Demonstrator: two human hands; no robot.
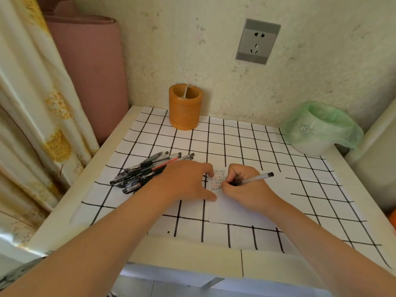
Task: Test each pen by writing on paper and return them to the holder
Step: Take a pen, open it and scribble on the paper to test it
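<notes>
My right hand point(244, 185) grips a clear-barrelled pen point(256, 179) with a black cap end, its tip down on a white sheet of paper point(235, 209). Rows of small red and black marks point(218, 179) fill the paper's upper left corner. My left hand point(188, 181) lies flat, fingers spread, pressing on the paper's left edge. A pile of several pens point(147, 170) lies on the table just left of that hand. The orange cylindrical holder point(185, 107) stands at the back by the wall and looks empty.
The small table point(70, 211) carries a white cloth with a black grid. A bin lined with a green bag point(321, 127) sits at the back right corner. A pink roll point(94, 71) and a curtain point(27, 103) stand left. A wall socket point(257, 41) is above.
</notes>
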